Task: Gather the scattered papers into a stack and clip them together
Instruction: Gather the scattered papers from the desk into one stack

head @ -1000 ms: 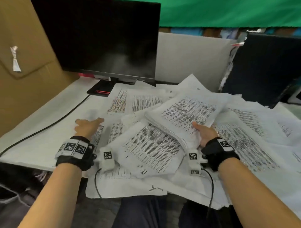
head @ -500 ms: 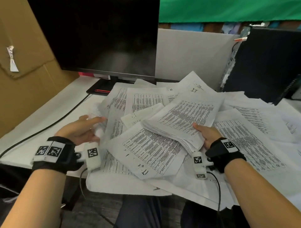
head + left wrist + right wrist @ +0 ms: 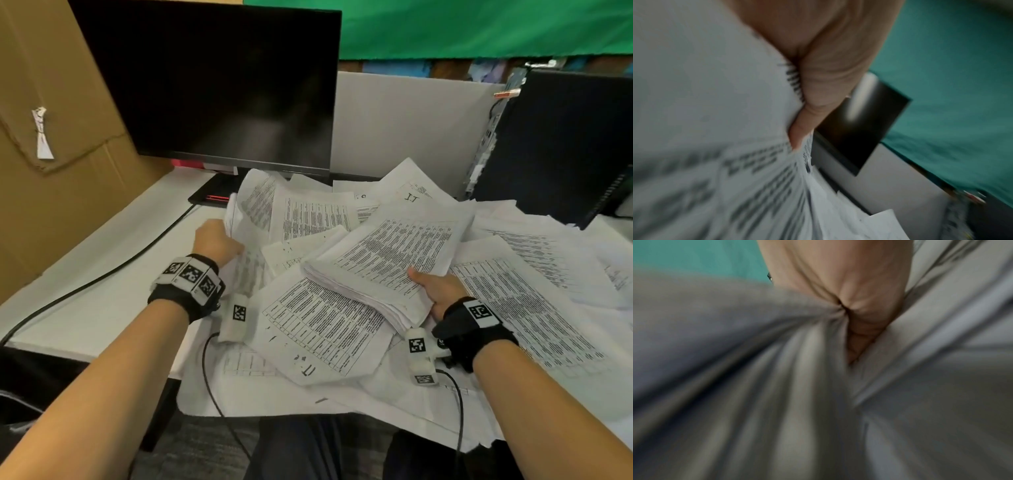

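While the right hand (image 3: 440, 291) grips a thick stack (image 3: 383, 263), the left hand (image 3: 215, 241) pinches loose sheets (image 3: 251, 212) — both closed

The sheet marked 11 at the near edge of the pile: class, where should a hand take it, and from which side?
Pinch the sheet marked 11 at its near corner, coming from the desk's front edge: that corner lies free on top, while the thick stack covers its far end.

a dark monitor (image 3: 212, 85) stands behind, cardboard (image 3: 51, 137) at left.
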`<state>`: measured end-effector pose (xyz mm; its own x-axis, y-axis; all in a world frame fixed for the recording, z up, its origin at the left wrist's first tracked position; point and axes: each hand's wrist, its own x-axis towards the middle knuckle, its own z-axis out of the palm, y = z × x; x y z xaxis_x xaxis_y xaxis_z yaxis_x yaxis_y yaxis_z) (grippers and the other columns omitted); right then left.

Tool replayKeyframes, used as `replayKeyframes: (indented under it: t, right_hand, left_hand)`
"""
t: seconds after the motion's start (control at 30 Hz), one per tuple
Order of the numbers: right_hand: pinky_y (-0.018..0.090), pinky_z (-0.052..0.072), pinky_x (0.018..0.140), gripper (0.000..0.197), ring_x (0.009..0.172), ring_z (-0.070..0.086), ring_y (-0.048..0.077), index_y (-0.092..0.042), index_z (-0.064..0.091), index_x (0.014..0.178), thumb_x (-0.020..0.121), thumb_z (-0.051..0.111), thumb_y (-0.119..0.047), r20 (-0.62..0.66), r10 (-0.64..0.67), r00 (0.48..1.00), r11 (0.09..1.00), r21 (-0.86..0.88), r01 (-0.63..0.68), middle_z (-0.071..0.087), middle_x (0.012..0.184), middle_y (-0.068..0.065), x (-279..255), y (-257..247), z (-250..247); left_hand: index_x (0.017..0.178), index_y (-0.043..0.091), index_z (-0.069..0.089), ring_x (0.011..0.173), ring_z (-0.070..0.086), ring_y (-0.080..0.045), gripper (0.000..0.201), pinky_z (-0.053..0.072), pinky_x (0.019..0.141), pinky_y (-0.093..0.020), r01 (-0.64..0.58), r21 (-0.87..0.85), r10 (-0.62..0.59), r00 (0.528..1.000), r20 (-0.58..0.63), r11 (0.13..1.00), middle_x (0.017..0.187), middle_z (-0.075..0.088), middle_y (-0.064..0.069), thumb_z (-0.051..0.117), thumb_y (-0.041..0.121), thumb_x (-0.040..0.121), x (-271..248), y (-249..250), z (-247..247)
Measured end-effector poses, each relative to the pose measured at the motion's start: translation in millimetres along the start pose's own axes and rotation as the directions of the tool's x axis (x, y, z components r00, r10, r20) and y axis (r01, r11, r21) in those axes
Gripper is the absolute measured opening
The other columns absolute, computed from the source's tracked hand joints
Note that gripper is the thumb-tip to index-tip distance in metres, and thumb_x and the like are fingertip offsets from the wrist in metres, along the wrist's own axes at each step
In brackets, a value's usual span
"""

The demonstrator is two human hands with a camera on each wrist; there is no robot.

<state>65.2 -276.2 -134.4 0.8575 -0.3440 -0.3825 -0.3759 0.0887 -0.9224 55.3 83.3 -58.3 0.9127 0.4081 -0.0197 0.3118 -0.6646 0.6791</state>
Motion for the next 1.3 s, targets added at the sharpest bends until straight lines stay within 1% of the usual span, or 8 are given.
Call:
replayKeyframes:
  t: [0.47,0.6,0.73,0.87,1.0,1.1,1.23,1.3]
  right_hand:
    - [0.052,0.055,0.089,0.020,0.096,0.068,0.036,-0.001,0.066,0.099,0.082,0.075,-0.007,0.014,-0.036,0.999,0.999,0.021,0.036,0.070,0.109,0.020,-23.8,-17.1,10.8]
    - [0.027,0.058,0.050,0.021,0.067,0.072,0.023,0.004,0.064,0.107,0.088,0.069,-0.004,0.223,-0.073,0.972,0.997,0.038,0.066,0.071,0.091,0.017,-62.0,-39.5,41.8]
    - [0.025,0.056,0.050,0.034,0.076,0.070,0.027,0.006,0.063,0.113,0.085,0.073,-0.008,0.412,-0.030,0.911,0.994,-0.080,0.069,0.071,0.105,0.021,-90.4,-35.4,102.4]
    - [0.044,0.059,0.080,0.041,0.096,0.071,0.031,0.002,0.067,0.115,0.079,0.080,-0.013,0.479,0.029,0.877,0.990,-0.137,0.041,0.072,0.109,0.018,-102.9,-6.7,170.8]
    - [0.043,0.057,0.089,0.067,0.096,0.070,0.027,0.000,0.063,0.122,0.067,0.088,-0.029,0.547,0.057,0.835,0.986,-0.163,0.040,0.071,0.112,0.015,-111.6,6.4,215.9]
    - [0.040,0.056,0.087,0.018,0.097,0.065,0.026,-0.010,0.060,0.107,0.091,0.065,-0.015,0.658,0.103,0.746,0.988,-0.153,-0.001,0.064,0.115,0.012,-113.8,-1.2,216.4]
    - [0.022,0.055,0.085,0.027,0.097,0.067,0.012,-0.015,0.053,0.110,0.105,0.030,-0.001,0.688,0.137,0.713,0.958,0.091,-0.272,0.055,0.119,0.006,-116.2,-28.2,160.0]
    - [0.016,0.053,0.075,0.026,0.113,0.061,0.014,-0.014,0.050,0.126,0.107,0.034,-0.020,0.591,0.071,0.804,0.921,0.271,-0.281,0.051,0.126,0.004,-102.9,-43.5,119.0]
  left_hand:
    - [0.093,0.007,0.059,0.065,0.054,-0.035,0.018,0.041,0.058,-0.040,-0.608,0.372,0.679,0.412,-0.607,0.701,0.073,0.058,-0.017,0.043,0.014,0.091,-19.7,69.1,-119.2]
    - [0.098,0.016,0.066,0.084,0.060,-0.033,0.027,0.041,0.069,-0.035,-0.718,0.358,0.631,0.145,-0.762,0.597,0.082,0.066,-0.005,0.040,0.022,0.097,-13.7,102.0,-159.3]
    - [0.089,0.042,0.029,0.097,0.058,-0.008,0.017,0.033,0.089,-0.015,-0.611,0.247,0.464,0.225,-0.857,0.752,0.096,0.038,0.022,0.032,0.027,0.098,11.1,125.3,-181.6]
    - [0.100,0.025,0.050,0.085,0.051,0.000,0.021,0.026,0.082,0.006,-0.719,-0.147,0.177,0.355,-0.918,0.680,0.090,0.052,0.019,0.044,0.009,0.088,37.6,119.2,-181.8]
    - [0.101,0.020,0.054,0.085,0.053,-0.001,0.021,0.042,0.074,-0.004,-0.606,-0.482,0.046,0.651,-0.758,0.632,0.092,0.057,0.014,0.047,0.005,0.088,44.3,106.2,-146.4]
    - [0.113,0.011,0.063,0.100,0.062,-0.015,0.031,0.049,0.078,-0.019,-0.431,-0.644,-0.033,0.815,-0.578,0.632,0.104,0.064,0.003,0.052,0.005,0.084,52.4,87.3,-119.4]
    - [0.124,0.005,0.058,0.102,0.060,-0.021,0.038,0.049,0.087,-0.027,-0.267,-0.778,-0.035,0.937,-0.348,0.568,0.113,0.064,-0.006,0.055,-0.001,0.086,48.6,55.3,-86.8]
    - [0.127,0.005,0.055,0.103,0.060,-0.022,0.039,0.049,0.093,-0.032,-0.212,-0.810,-0.041,0.959,-0.279,0.546,0.117,0.063,-0.006,0.056,-0.001,0.088,42.3,41.7,-70.2]
